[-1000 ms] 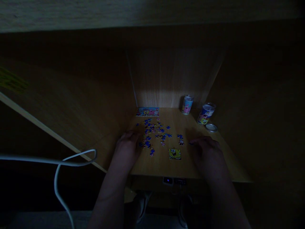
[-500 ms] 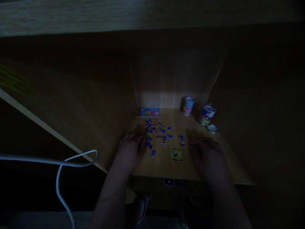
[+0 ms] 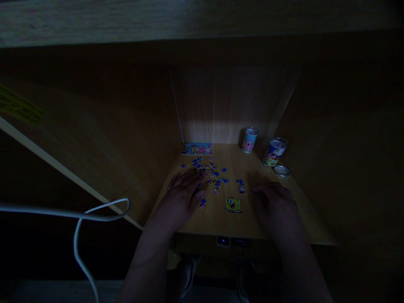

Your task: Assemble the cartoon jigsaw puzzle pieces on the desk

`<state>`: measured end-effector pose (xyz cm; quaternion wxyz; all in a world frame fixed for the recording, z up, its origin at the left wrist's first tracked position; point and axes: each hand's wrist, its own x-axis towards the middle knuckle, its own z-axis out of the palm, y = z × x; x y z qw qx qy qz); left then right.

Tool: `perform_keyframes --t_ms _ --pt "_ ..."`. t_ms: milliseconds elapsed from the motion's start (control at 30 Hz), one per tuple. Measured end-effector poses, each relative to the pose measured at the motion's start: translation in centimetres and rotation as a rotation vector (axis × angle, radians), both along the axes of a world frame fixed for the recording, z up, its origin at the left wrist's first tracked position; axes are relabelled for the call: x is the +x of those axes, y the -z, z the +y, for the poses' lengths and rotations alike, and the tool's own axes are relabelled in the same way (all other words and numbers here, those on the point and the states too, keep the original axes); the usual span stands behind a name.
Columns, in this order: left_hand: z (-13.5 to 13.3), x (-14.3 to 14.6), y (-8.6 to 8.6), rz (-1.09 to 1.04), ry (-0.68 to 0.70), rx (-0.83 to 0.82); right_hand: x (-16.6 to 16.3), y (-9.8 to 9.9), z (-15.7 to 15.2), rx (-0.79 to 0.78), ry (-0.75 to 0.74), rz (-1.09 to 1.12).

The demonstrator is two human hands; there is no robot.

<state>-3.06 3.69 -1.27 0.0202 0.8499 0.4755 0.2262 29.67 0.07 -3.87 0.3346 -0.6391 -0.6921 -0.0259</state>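
My left hand [image 3: 182, 194] lies flat with fingers spread over the loose puzzle pieces [image 3: 211, 173] on the table [image 3: 221, 221]. My right hand [image 3: 275, 201] rests curled, holding nothing I can see. The pieces look thin and light; I judge pinching their edges is best.

Wooden desk [image 3: 217, 219] with scattered puzzle pieces [image 3: 211, 173], two tins [image 3: 272, 152], lid [image 3: 281, 170].

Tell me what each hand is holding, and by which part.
Neither visibly holds anything: the left hand lies flat over the loose puzzle pieces; the right hand rests on the desk.
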Motion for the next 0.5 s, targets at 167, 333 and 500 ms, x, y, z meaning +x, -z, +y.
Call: perform_keyframes --t_ms 167,333,500 --pt "0.05 0.29 0.27 0.02 -0.065 -0.043 -0.19 -0.19 -0.06 -0.009 0.021 0.003" --pt "0.28 0.31 0.1 -0.022 -0.042 0.005 -0.19 -0.27 -0.05 -0.03 0.021 0.002" --pt "0.7 -0.6 0.56 -0.112 -0.215 0.094 -0.2 -0.18 -0.05 -0.013 0.021 0.033"
